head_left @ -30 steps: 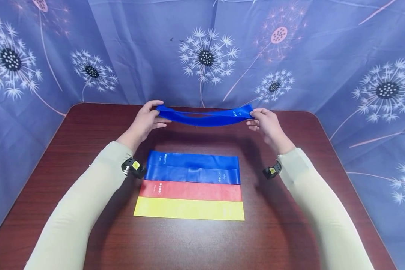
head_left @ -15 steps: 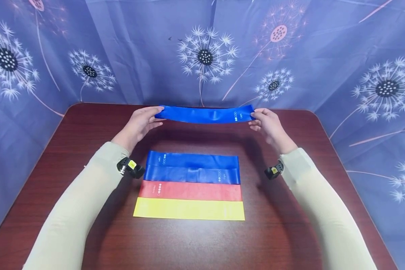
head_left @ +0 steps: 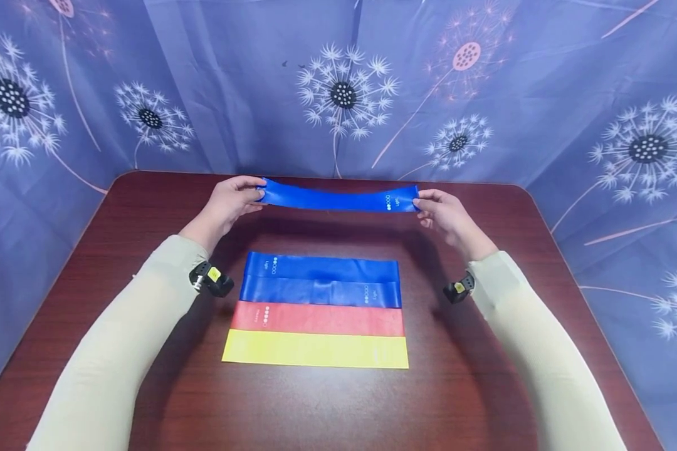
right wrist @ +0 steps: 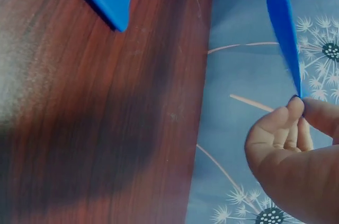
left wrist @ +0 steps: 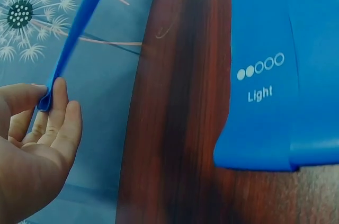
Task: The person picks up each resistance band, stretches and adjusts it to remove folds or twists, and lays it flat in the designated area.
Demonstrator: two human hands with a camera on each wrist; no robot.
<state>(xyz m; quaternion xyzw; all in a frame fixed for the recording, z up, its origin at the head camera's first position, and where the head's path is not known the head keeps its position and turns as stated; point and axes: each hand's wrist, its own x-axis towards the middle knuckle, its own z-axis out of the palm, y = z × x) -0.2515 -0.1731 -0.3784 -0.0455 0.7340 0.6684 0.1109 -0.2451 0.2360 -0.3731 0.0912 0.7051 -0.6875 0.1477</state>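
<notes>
A blue resistance band printed "Light" spans between both hands above the back of the table, sagging slightly in the middle. My left hand pinches its left end between thumb and fingers; the left wrist view shows that end of the band folded flat in the pinch. On the right, my right hand pinches the other end, with thumb and forefinger meeting on the band in the right wrist view. Nearer on the table lie two more blue bands, overlapping, then a red band marked "Heavy" and a yellow band.
The dark red wooden table has a rounded back edge. Behind and beside it hangs a blue cloth with a dandelion print. A black wrist camera is strapped to the left wrist, another camera to the right.
The held blue band has turned from twisted and looped to flat with its print facing up. Both hands have shifted slightly left, and it now sags a little. The bands on the table have not moved.
</notes>
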